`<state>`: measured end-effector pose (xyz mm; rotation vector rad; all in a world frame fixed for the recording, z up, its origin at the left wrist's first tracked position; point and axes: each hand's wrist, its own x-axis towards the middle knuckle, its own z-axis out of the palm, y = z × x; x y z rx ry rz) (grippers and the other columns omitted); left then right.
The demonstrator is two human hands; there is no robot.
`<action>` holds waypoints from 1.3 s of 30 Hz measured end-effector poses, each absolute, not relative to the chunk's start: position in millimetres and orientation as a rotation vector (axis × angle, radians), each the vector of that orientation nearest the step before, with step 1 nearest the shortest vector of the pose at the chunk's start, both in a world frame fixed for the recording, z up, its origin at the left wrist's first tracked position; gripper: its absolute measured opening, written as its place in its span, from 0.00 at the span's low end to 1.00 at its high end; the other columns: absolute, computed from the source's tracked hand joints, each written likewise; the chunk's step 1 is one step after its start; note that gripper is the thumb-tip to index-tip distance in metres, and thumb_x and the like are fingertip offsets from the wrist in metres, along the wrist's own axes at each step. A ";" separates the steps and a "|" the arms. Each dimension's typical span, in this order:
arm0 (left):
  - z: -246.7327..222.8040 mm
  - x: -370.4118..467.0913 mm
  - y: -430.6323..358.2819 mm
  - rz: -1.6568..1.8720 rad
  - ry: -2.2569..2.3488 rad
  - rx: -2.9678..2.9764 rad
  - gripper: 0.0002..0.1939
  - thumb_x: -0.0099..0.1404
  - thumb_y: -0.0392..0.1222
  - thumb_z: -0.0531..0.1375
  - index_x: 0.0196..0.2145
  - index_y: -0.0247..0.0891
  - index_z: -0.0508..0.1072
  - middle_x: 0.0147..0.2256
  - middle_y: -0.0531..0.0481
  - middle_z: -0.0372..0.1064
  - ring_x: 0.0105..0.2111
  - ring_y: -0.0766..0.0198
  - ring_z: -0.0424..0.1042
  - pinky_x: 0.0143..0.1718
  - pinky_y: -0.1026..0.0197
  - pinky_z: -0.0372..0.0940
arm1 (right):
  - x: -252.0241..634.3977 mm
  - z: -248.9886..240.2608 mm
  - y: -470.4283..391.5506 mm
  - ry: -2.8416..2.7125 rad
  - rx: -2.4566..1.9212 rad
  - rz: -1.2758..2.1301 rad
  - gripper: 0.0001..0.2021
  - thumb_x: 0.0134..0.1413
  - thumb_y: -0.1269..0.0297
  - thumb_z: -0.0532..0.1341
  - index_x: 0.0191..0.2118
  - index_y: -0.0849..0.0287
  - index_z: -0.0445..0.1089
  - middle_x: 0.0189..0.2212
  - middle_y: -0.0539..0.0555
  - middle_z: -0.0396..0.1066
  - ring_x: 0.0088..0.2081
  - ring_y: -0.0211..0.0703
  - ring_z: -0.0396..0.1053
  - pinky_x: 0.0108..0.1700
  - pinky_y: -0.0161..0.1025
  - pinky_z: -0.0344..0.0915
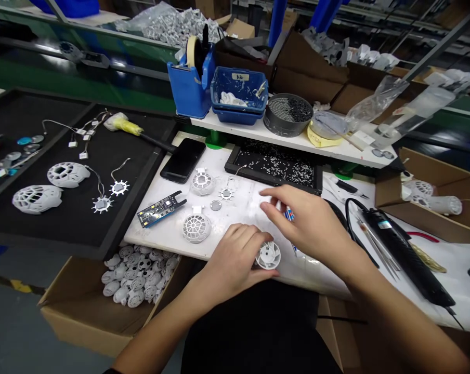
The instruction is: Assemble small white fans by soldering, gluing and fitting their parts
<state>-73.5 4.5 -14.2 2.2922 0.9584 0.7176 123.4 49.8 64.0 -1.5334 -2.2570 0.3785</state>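
Observation:
My left hand (237, 254) is wrapped round a small white wheel-like plastic part (268, 255) near the bench's front edge. Its spoked side faces up. My right hand (303, 215) hovers just above and to the right, thumb and forefinger stretched out with a gap between them; nothing shows in that gap. Left of my hands lie two white lattice shells, one nearer (196, 227) and one farther (202, 183). Between these are a gear-shaped piece with a wire (226, 194) and a small round disc (216, 205). A narrow circuit board (160, 209) rests farther left.
Behind are a black phone (183, 160) and a black tray of tiny white pieces (276, 165). A shelf carries blue bins (239, 93) and a round sieve (288, 115). To the right lies a black electric screwdriver (408, 254). A cardboard box of white parts (82, 311) stands below left.

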 end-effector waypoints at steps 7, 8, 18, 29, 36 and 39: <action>-17.1 -68.4 7.6 0.591 1.070 2.316 0.30 0.63 0.59 0.73 0.52 0.40 0.69 0.50 0.45 0.72 0.53 0.47 0.70 0.55 0.46 0.64 | 64.6 35.7 120.2 -2.700 -1.375 0.378 0.26 0.66 0.53 0.67 0.65 0.57 0.69 0.54 0.61 0.73 0.51 0.59 0.75 0.45 0.47 0.71; -16.8 -68.6 6.9 0.593 1.073 2.321 0.30 0.62 0.59 0.73 0.53 0.40 0.69 0.50 0.45 0.72 0.53 0.47 0.70 0.55 0.46 0.64 | 60.9 29.5 125.7 -2.695 -1.341 0.397 0.26 0.65 0.54 0.68 0.64 0.59 0.70 0.54 0.62 0.73 0.51 0.60 0.75 0.47 0.48 0.71; -12.4 -77.6 5.5 0.700 1.054 2.233 0.49 0.58 0.59 0.75 0.68 0.41 0.57 0.58 0.42 0.68 0.56 0.47 0.67 0.59 0.46 0.65 | 84.6 36.0 133.4 -2.517 -1.064 0.409 0.16 0.65 0.59 0.69 0.55 0.59 0.77 0.48 0.59 0.74 0.45 0.49 0.76 0.49 0.45 0.74; -27.0 -72.8 5.2 0.785 1.066 2.115 0.61 0.68 0.47 0.69 0.78 0.47 0.26 0.58 0.43 0.72 0.54 0.48 0.70 0.58 0.45 0.64 | 156.2 57.0 -0.4 -2.332 -1.118 0.470 0.21 0.65 0.65 0.70 0.61 0.59 0.72 0.48 0.58 0.74 0.47 0.44 0.74 0.49 0.42 0.74; -22.6 -71.4 5.2 0.747 1.105 2.126 0.63 0.64 0.40 0.69 0.78 0.47 0.26 0.58 0.44 0.73 0.54 0.49 0.71 0.58 0.44 0.64 | 150.0 22.2 -6.7 -2.298 -1.176 0.592 0.19 0.68 0.64 0.67 0.61 0.59 0.71 0.47 0.58 0.73 0.47 0.46 0.73 0.49 0.45 0.74; -21.7 -70.6 5.1 0.747 1.119 2.128 0.64 0.63 0.39 0.69 0.78 0.48 0.26 0.57 0.45 0.73 0.54 0.49 0.71 0.58 0.44 0.64 | 147.8 26.3 -6.6 -2.297 -1.207 0.616 0.19 0.68 0.64 0.66 0.61 0.57 0.71 0.47 0.58 0.72 0.46 0.46 0.72 0.49 0.46 0.74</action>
